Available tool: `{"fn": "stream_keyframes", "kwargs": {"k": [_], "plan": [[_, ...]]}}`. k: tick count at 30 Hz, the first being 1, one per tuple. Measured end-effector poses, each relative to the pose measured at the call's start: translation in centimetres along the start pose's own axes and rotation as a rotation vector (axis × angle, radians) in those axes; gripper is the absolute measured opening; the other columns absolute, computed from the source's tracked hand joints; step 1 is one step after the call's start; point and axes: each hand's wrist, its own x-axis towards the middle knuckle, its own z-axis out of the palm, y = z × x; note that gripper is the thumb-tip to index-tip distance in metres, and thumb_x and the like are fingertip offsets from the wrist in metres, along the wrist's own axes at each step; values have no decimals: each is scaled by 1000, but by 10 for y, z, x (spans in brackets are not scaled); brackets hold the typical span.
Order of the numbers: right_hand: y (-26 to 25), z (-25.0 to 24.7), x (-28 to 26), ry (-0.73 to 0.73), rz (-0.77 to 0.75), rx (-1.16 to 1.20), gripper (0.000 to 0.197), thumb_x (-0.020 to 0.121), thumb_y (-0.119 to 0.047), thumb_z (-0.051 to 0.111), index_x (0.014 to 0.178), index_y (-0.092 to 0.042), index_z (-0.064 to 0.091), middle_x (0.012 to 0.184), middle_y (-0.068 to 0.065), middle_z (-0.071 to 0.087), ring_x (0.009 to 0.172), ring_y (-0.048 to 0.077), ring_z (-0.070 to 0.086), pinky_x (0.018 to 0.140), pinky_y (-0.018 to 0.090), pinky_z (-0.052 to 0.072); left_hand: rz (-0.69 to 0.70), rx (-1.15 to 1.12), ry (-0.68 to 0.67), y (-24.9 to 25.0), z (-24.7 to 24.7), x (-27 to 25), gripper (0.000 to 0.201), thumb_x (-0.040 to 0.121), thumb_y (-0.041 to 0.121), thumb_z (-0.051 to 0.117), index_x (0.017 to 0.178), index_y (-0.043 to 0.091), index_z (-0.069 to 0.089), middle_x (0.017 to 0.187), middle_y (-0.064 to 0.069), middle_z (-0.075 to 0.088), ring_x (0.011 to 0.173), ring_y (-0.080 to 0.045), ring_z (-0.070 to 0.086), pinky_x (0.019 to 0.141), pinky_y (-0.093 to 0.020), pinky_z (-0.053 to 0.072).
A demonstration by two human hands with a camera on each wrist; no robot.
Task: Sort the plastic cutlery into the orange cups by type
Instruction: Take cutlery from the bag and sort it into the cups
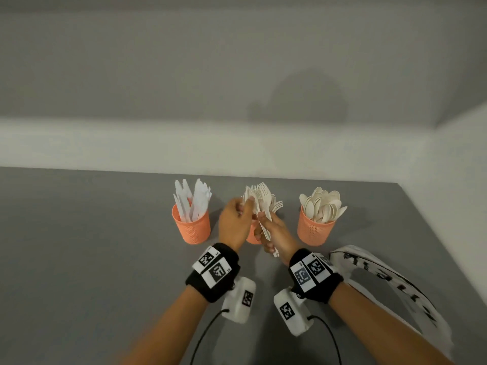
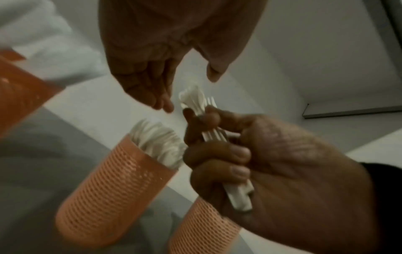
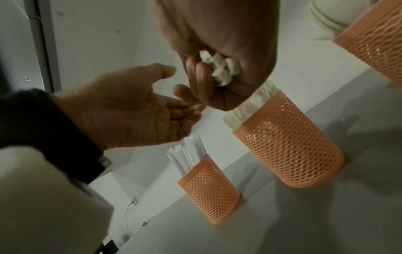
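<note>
Three orange mesh cups stand in a row on the grey table (image 1: 105, 233). The left cup (image 1: 191, 229) holds white knives, and the right cup (image 1: 313, 230) holds spoons. The middle cup (image 1: 251, 237) is mostly hidden behind my hands; the right wrist view shows this cup (image 3: 289, 147) with cutlery in it. My right hand (image 1: 267, 227) grips a bundle of white forks (image 1: 263, 204) by the handles just above the middle cup. My left hand (image 1: 241, 206) is beside the bundle's tines, fingers (image 2: 161, 101) relaxed and holding nothing.
A white bag with black lettering (image 1: 382, 280) lies on the table by my right forearm. The table's right edge (image 1: 448, 256) runs close to it, and a pale wall (image 1: 237, 148) rises just behind the cups.
</note>
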Motion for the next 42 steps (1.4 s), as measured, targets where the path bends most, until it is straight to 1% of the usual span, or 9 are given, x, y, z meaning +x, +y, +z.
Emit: {"fn": "stream_keyframes", "kwargs": {"k": [6,11,13,16,19,22,27,38,42], "plan": [[3,-10,-12,-4,-19,89,27,101,-31,33,108,-14,52,59,6,49,31,7,39,32,14,28,-80,45,-49,-3,23,-4,31,97,18,36,97,-4,58,94,-22,66,87,-32,62,77,-36,47],[3,-20,-21,108,-19,-9,26,101,-29,32,93,-18,54,70,4,61,56,13,61,47,24,53,-116,-211,68,2,19,3,24,96,12,34,105,2,54,78,-12,66,69,-22,66,75,-37,57],[4,-27,-23,151,-9,-52,27,101,-29,32,97,-12,53,64,5,53,43,8,54,42,22,48,-126,-291,113,3,14,6,24,96,9,34,110,2,52,69,-6,60,59,-17,64,58,-24,54],[4,-37,-27,193,-41,-160,28,101,-28,32,99,-14,55,59,-4,42,36,-1,40,37,15,35,-109,-291,98,0,16,8,23,94,14,43,107,2,57,83,-17,62,82,-37,63,65,-36,51],[5,-43,-27,273,-164,-490,31,101,-28,31,113,-13,55,81,-10,55,73,6,53,70,24,41,-66,-267,6,3,26,-3,15,92,19,53,94,6,61,77,-6,61,64,-18,55,53,-22,43],[8,-44,-30,334,-226,-803,32,100,-26,30,119,-11,51,102,8,64,96,27,60,84,36,45,-40,-255,-44,11,38,-20,10,86,19,62,78,14,62,72,0,62,67,-15,58,63,-26,49],[5,-34,-38,401,-285,-1077,42,98,-29,33,138,-14,35,114,16,56,96,35,60,75,40,47,-68,-299,-7,10,57,-31,22,82,18,66,64,18,54,57,2,55,53,-14,52,55,-26,44],[4,-33,-39,488,-356,-816,24,97,-25,33,99,-8,50,83,11,58,74,27,57,68,43,46,-194,-447,-77,17,50,-29,17,86,20,62,70,15,57,56,4,55,38,-3,42,36,-14,32],[2,-31,-39,432,-346,-765,21,97,-25,37,106,-10,50,85,6,60,76,23,58,66,35,44,-174,-431,-45,15,52,-29,17,87,11,59,70,13,55,56,-2,50,46,-11,43,38,-14,33]]}}
